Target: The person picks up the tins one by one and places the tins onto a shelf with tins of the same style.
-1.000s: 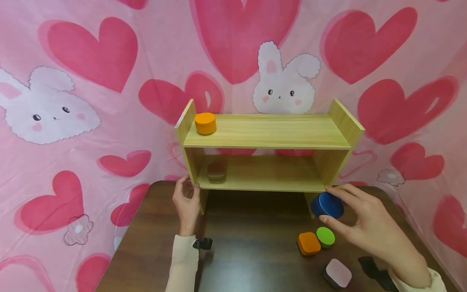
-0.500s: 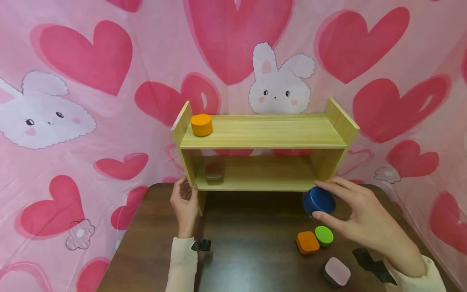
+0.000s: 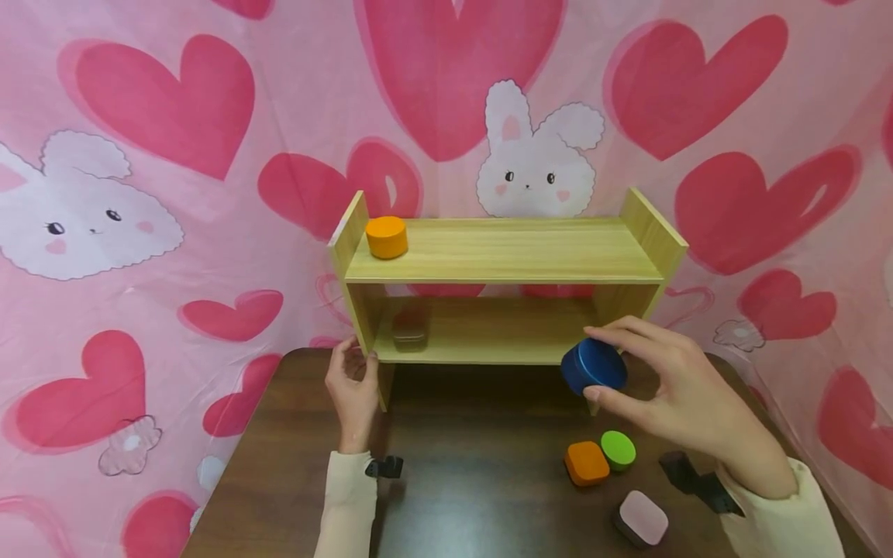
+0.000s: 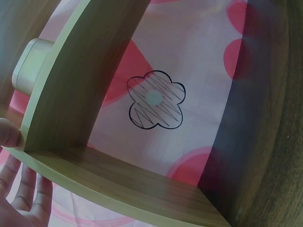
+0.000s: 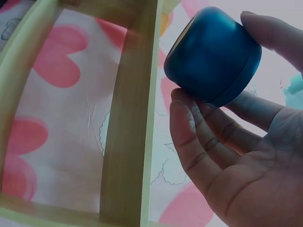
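My right hand (image 3: 673, 380) pinches a blue round tin (image 3: 593, 366) between thumb and fingers, tilted and raised in front of the lower right of a two-tier wooden shelf (image 3: 509, 252). In the right wrist view the blue tin (image 5: 213, 56) is beside the shelf's boards, thumb on one side and fingertips underneath. With my left hand (image 3: 354, 391) I hold the shelf's left side panel; the left wrist view has the thumb and fingers (image 4: 35, 194) on either side of its edge. An orange round tin (image 3: 387, 237) stands on the top board's left end, and a dark rounded-square tin (image 3: 410, 329) on the board below.
On the brown table (image 3: 474, 480), an orange square tin (image 3: 587, 463) and a green round tin (image 3: 618, 450) lie close together at the right. Nearer me is a pink-lidded square tin (image 3: 642, 518). A pink cloth (image 3: 446, 93) with hearts and rabbits hangs behind the shelf.
My right hand has carried the blue tin left and slightly up, from by the shelf's right leg to before the lower board's right part. The left hand keeps its hold.
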Tool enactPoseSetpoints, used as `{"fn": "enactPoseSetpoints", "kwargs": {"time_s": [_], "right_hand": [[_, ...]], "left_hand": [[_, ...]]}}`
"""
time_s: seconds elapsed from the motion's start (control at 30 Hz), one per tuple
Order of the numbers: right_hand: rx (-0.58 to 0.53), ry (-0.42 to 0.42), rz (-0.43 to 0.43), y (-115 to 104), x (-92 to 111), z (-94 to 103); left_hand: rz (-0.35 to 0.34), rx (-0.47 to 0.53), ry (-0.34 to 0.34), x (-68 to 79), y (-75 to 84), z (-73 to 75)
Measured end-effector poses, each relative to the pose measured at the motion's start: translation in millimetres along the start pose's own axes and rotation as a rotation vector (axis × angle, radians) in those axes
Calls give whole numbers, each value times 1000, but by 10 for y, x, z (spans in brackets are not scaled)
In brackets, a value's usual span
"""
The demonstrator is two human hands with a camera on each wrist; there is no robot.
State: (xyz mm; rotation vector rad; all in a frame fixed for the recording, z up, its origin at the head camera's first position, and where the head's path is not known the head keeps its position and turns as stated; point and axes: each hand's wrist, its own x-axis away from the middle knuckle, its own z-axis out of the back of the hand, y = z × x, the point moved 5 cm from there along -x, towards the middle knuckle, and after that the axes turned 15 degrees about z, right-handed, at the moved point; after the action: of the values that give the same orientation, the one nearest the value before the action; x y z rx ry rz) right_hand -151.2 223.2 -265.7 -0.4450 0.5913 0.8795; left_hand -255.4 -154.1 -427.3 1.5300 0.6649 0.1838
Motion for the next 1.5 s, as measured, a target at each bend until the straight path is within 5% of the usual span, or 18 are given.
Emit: {"fn": "enactPoseSetpoints", "kwargs": {"time_s": [0.6,1.5], "right_hand": [[-177,5,-57,95,-275,3],[-149,-104,46,65,-794,46]], "left_hand": [[9,-18,-5,-7,-6,2],[-2,-6,0,0,4,-7]]}}
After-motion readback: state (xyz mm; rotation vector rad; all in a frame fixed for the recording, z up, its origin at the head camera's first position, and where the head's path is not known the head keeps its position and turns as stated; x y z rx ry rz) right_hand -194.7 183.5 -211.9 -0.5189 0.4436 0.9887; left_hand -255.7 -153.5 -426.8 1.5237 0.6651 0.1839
